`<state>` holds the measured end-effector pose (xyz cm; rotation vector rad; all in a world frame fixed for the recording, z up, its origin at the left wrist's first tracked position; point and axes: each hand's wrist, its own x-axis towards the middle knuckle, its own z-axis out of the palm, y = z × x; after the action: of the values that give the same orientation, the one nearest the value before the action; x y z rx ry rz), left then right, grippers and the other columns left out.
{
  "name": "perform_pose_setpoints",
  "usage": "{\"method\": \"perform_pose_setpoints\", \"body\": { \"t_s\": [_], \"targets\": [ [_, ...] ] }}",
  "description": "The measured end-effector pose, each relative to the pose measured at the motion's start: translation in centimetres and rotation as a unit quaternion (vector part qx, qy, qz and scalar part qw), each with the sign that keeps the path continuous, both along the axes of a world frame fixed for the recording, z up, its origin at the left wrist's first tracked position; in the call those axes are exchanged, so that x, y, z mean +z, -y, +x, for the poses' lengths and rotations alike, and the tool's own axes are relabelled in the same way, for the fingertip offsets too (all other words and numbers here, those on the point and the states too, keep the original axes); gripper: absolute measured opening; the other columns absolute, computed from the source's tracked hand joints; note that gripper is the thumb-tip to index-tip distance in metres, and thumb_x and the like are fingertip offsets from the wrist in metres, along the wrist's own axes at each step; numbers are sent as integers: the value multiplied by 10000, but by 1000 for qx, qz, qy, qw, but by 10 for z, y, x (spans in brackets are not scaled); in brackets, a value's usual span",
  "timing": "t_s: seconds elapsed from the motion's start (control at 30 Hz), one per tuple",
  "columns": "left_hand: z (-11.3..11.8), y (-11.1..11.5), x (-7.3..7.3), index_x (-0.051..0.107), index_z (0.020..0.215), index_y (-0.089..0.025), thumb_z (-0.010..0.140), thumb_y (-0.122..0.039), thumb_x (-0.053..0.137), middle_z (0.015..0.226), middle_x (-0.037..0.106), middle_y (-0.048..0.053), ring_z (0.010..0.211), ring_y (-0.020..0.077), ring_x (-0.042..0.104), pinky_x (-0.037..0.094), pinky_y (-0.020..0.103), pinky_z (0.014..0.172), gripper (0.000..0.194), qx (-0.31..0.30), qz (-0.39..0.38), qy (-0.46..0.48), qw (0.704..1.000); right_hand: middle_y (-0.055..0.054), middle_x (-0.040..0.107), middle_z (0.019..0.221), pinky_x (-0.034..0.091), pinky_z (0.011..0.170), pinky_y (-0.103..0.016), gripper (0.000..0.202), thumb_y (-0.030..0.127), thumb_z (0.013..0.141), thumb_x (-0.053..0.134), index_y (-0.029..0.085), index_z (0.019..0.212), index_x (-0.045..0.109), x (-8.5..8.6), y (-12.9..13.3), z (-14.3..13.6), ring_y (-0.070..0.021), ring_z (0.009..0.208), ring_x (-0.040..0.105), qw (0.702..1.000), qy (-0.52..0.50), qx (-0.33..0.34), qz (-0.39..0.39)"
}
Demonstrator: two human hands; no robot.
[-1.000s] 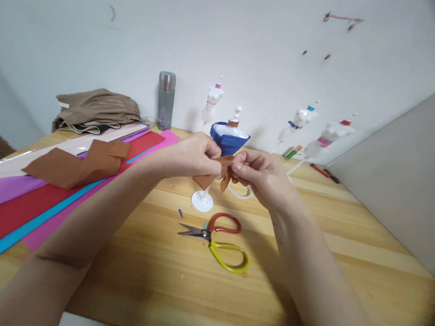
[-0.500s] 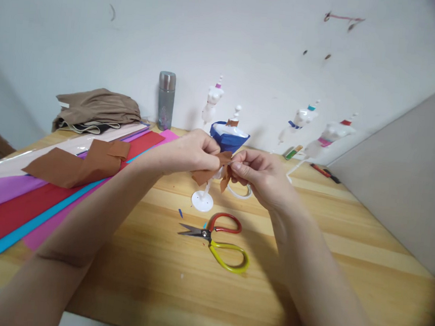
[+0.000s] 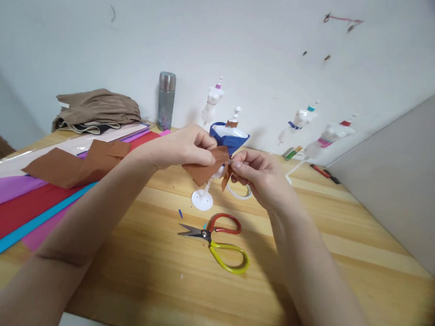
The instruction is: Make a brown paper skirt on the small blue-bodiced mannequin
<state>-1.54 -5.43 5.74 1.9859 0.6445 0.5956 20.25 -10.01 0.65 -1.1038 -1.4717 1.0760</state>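
Observation:
Both hands are at the waist of a small white dress-form mannequin (image 3: 224, 131), whose chest is wrapped in dark blue material (image 3: 233, 143) and whose neck carries a brown band. My left hand (image 3: 186, 147) pinches a piece of brown paper (image 3: 202, 171) that looks thin and pliable, its corner hanging down to the left. Thumb and fingertips of my right hand (image 3: 257, 172) are closed on the paper's gathered end at the mannequin's front. A narrow brown tail hangs below them. Scissors (image 3: 205, 234) with one red and one yellow handle lie slightly open, nearer to me.
Behind stand other small mannequins (image 3: 209, 109) and a grey thermos (image 3: 165, 102). To the left lie coloured sheets (image 3: 24, 199), a brown piece (image 3: 63, 167) and folded brown cloth (image 3: 100, 107). A white ring (image 3: 245, 196) sits behind my right hand.
My left hand has shifted slightly left, and the brown paper it pinches is spread wider and flatter. My right hand stays almost in place.

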Motion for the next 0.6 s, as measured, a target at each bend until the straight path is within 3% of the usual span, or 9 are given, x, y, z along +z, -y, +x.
{"method": "perform_pose_setpoints", "body": {
  "t_s": [0.33,0.6],
  "targets": [
    [-12,-18,-1,505,528,-179,745,-248,721,525,447,-28,538,89,400,300,243,511,314,-102,35,-25,994,5,571,566,354,519,-328,362,485,747,876,246,675,614,0,-1,-1,-122,499,481,1000,-17,-5,7],
    [-15,-22,0,495,513,-173,726,-283,734,583,447,-29,567,86,400,325,253,552,339,-99,52,-25,993,5,619,569,342,495,-299,430,535,663,920,229,653,617,0,-2,-5,-111,498,495,999,-29,-20,1]
  ]
}}
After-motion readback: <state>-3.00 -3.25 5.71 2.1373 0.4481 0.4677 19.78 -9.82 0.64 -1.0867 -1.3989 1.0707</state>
